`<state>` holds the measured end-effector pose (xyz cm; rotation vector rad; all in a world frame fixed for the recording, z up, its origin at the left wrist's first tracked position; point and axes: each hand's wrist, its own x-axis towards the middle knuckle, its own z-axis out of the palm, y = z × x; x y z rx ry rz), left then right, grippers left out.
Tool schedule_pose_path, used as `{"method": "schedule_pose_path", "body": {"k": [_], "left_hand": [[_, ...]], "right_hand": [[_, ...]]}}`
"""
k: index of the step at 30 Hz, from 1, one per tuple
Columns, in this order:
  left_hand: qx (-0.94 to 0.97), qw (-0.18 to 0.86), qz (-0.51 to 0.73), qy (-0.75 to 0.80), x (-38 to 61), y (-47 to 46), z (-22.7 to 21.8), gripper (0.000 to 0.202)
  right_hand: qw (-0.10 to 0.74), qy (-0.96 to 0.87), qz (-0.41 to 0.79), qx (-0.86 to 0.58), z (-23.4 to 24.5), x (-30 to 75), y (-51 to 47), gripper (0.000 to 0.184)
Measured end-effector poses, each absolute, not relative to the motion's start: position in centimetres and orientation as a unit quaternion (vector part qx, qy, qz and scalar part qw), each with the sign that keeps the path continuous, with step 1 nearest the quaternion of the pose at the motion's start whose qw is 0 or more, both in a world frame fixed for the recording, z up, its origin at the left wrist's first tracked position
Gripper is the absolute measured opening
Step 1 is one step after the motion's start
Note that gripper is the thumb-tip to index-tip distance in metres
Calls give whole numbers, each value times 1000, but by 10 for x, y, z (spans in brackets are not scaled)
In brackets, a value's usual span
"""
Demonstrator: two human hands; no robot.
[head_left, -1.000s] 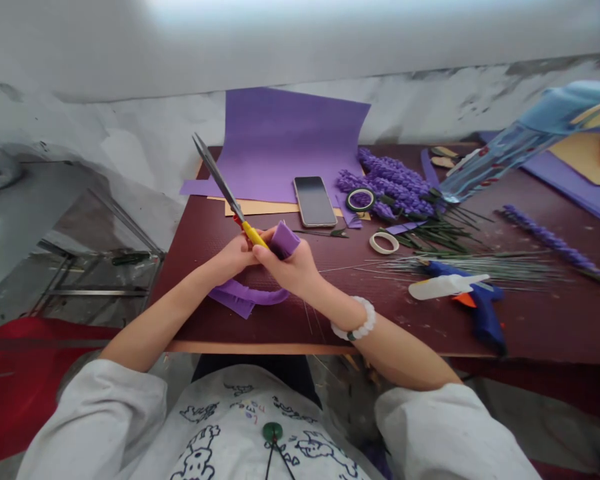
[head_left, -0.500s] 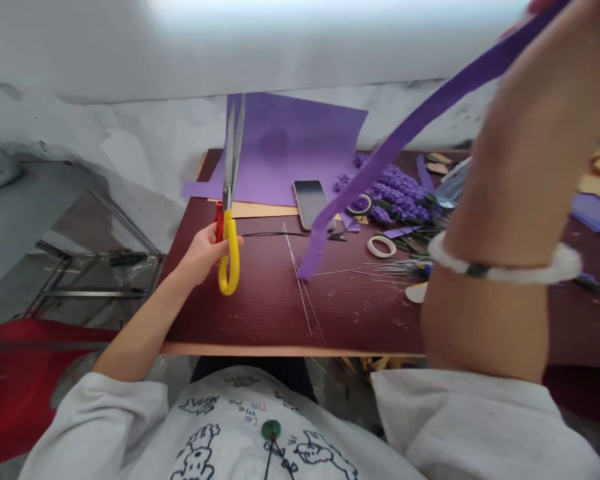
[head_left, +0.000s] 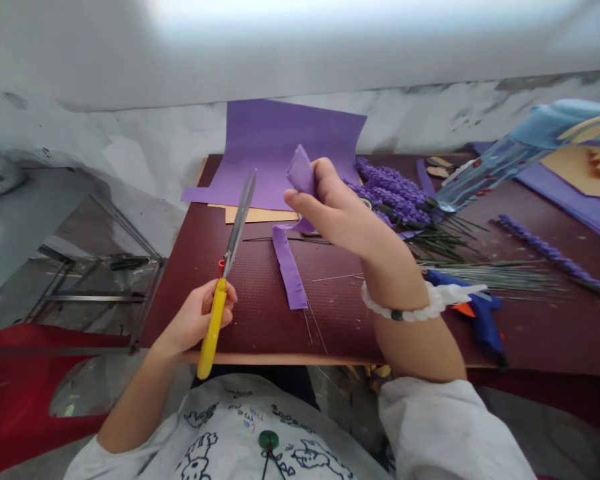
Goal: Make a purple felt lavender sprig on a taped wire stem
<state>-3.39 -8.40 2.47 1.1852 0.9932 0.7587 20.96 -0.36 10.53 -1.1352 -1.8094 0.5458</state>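
My left hand [head_left: 193, 320] is closed round the handles of a pair of scissors [head_left: 237, 230] with yellow and red grips. The long blades point up and away over the table, nearly together. My right hand [head_left: 353, 217], wearing a white bead bracelet, pinches one end of a purple strip [head_left: 291, 277] between thumb and fingers above the table. From there the strip trails down and its other end lies near thin wires [head_left: 317, 327]. Behind both hands a large purple sheet [head_left: 290, 137] leans against the wall, over tan sheets [head_left: 260, 215]. A phone is mostly hidden behind my right hand.
Bunched purple flowers [head_left: 395, 193] with green stems lie right of my right hand. Beyond them are a tilted blue bottle [head_left: 510, 157], a single purple flower stalk [head_left: 555, 253], a bundle of wires [head_left: 510, 277] and a blue glue gun [head_left: 485, 327]. A red chair [head_left: 10, 373] stands at left.
My right hand has come down and left from the upper right, bringing the purple strip over the table. My left hand has lowered slightly, and the scissors now tilt to the right.
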Motion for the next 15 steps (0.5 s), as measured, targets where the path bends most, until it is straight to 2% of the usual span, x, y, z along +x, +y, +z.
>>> {"method": "schedule_pose_path", "body": {"k": [3, 8, 12, 15], "left_hand": [[532, 659, 334, 414, -29, -91, 17, 43], [574, 582, 346, 460, -25, -92, 12, 34], [569, 573, 341, 481, -22, -92, 11, 38], [551, 587, 360, 471, -22, -94, 8, 44]], "right_hand": [[422, -742, 229, -468, 110, 204, -3, 31], [450, -732, 281, -427, 109, 202, -4, 27], [398, -759, 306, -413, 109, 200, -10, 19], [368, -779, 291, -416, 110, 198, -13, 29]]}}
